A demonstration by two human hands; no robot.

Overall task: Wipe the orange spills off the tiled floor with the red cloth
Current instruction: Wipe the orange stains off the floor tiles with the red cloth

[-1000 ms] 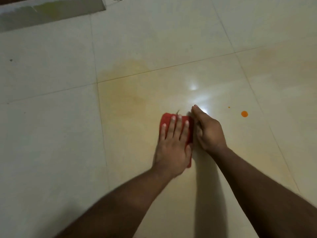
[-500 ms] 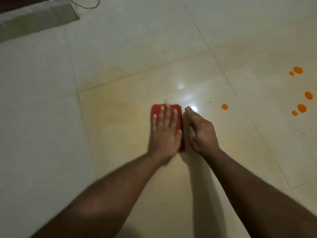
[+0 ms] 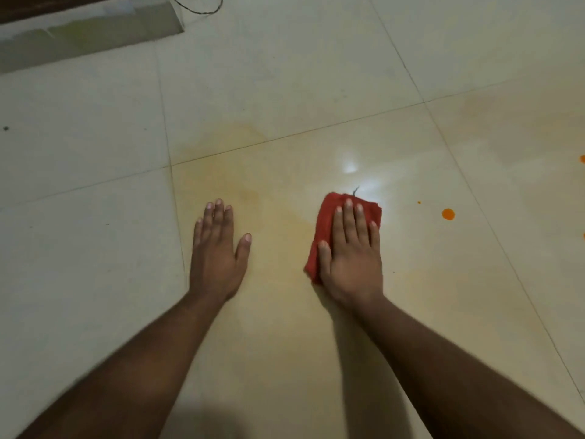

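Note:
The folded red cloth (image 3: 326,226) lies flat on the tiled floor (image 3: 285,90), right of centre. My right hand (image 3: 351,251) presses down on it with straight fingers and covers most of it. My left hand (image 3: 217,248) rests flat on the bare tile to the left, fingers spread, apart from the cloth. An orange spill drop (image 3: 448,213) sits on the tile to the right of the cloth, with a tiny orange speck (image 3: 418,202) beside it. More orange shows at the right frame edge (image 3: 582,159). A faint yellowish smear (image 3: 240,172) stains the tile between and beyond my hands.
A grey step or ledge (image 3: 88,36) runs along the far left corner, with a thin dark cable (image 3: 196,9) looping beside it. A small dark speck (image 3: 5,128) lies on the far-left tile. Light glare (image 3: 349,166) reflects just beyond the cloth.
The cloth passed from under my left hand to under my right hand. My left hand moved away to the left and now lies flat on bare tile.

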